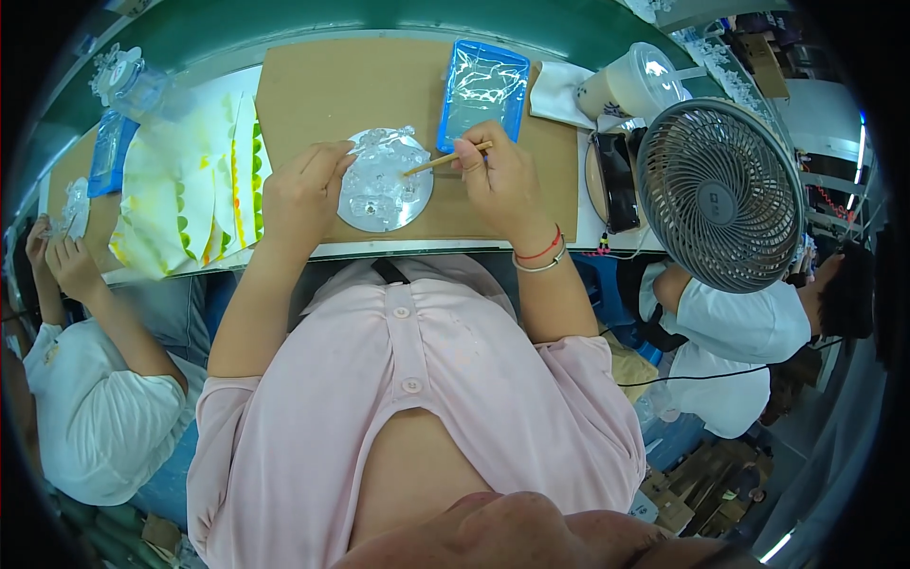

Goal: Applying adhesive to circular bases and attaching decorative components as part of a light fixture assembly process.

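Observation:
My left hand [301,194] is closed at the left edge of a round white disc [415,201], its fingertips pressed together on the rim. Small clear, shiny pieces [365,205] lie over the disc; their exact shape is hard to make out. My right hand [504,185] pinches a thin wooden stick [445,161] between thumb and fingers. The stick slants down to the left, and its tip is over the right half of the disc. Just beyond my right hand lies a blue-rimmed tray [521,100] with glossy clear contents.
Brown cardboard [313,81] covers the table's middle. Patterned white sheets [161,180] and a clear bottle [142,85] stand left. A lidded drink cup [616,90], a black phone-like object [618,180] and a grey fan [722,194] crowd the right. People sit on both sides.

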`<state>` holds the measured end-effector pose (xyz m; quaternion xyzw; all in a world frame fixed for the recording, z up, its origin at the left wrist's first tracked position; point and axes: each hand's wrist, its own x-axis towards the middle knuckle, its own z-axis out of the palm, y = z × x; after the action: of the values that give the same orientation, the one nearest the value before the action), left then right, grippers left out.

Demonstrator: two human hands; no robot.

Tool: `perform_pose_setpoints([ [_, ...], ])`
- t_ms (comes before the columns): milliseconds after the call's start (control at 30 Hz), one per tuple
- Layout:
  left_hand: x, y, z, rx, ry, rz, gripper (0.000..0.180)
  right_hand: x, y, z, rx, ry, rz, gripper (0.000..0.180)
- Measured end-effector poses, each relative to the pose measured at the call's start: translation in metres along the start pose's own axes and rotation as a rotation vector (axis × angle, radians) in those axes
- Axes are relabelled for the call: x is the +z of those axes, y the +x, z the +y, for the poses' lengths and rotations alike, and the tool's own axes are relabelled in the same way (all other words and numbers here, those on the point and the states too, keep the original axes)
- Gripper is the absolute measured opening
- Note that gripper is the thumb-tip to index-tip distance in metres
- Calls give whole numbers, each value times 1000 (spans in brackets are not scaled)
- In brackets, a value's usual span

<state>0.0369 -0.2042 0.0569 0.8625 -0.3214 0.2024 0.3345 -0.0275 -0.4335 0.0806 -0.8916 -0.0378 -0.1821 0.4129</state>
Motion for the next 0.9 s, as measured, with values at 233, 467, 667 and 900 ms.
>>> perform_pose_setpoints([
  [233, -1, 0, -1, 16, -22, 22, 12, -13, -9, 11, -71, -25, -28, 16],
  [467, 0, -1, -1, 21, -24, 23, 13, -12, -24, 16, -287, -37, 61, 10],
  [667, 1, -1, -2, 20, -38, 18, 13, -18, -42, 11, -315, 1, -2, 9],
  [900, 2, -4, -4, 13, -38, 18, 14, -12, -55, -1, -421, -7, -41, 7],
])
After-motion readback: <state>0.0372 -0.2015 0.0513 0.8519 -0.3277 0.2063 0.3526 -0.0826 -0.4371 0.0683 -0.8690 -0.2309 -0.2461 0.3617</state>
